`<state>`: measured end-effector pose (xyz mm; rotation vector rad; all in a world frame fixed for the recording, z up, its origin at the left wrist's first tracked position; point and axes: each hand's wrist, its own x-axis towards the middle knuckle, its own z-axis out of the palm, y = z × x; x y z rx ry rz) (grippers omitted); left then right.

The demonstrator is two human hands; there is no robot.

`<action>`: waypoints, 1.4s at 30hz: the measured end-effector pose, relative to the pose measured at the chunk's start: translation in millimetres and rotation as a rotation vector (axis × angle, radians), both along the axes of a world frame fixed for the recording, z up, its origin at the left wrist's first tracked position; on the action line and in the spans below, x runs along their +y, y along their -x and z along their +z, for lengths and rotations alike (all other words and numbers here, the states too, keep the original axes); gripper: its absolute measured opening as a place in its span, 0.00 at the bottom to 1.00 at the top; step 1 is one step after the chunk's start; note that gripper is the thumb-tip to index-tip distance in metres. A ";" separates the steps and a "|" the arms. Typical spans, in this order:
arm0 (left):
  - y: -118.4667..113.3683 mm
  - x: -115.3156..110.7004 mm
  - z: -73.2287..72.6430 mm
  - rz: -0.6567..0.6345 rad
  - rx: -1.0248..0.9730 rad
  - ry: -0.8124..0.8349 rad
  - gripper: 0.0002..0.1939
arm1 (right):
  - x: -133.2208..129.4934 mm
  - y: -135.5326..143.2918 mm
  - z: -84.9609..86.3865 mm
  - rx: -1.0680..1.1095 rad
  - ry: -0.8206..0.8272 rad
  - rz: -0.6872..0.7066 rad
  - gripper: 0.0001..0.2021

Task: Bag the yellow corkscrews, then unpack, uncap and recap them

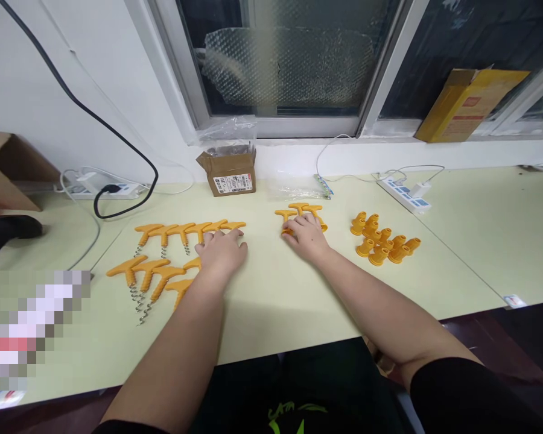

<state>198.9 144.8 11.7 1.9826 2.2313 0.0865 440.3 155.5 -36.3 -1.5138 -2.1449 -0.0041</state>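
Observation:
Yellow T-handled corkscrews (163, 232) with metal spirals lie in two rows at the left of the table. My left hand (221, 253) rests over the right end of the rows, fingers spread at the handles, hiding some of the corkscrews. In the middle, three more yellow T-handled corkscrews (299, 207) lie close together; no bare spirals show on them. My right hand (310, 237) lies over their lower parts, fingers apart and touching them. Right of it, a group of several yellow hollow sleeves (380, 255) with flared rims stands and leans together.
A small cardboard box (233, 172) with plastic film stands against the wall. Power strips (402, 194) and cables lie along the back. A yellow carton (473, 105) leans on the window. A larger cardboard box (9, 169) sits at the far left. The table's front edge is near my body.

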 end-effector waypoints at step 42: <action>-18.3 -4.6 -4.9 -0.216 -1.069 -0.339 0.15 | -4.3 -131.8 53.9 0.058 0.432 -0.789 0.06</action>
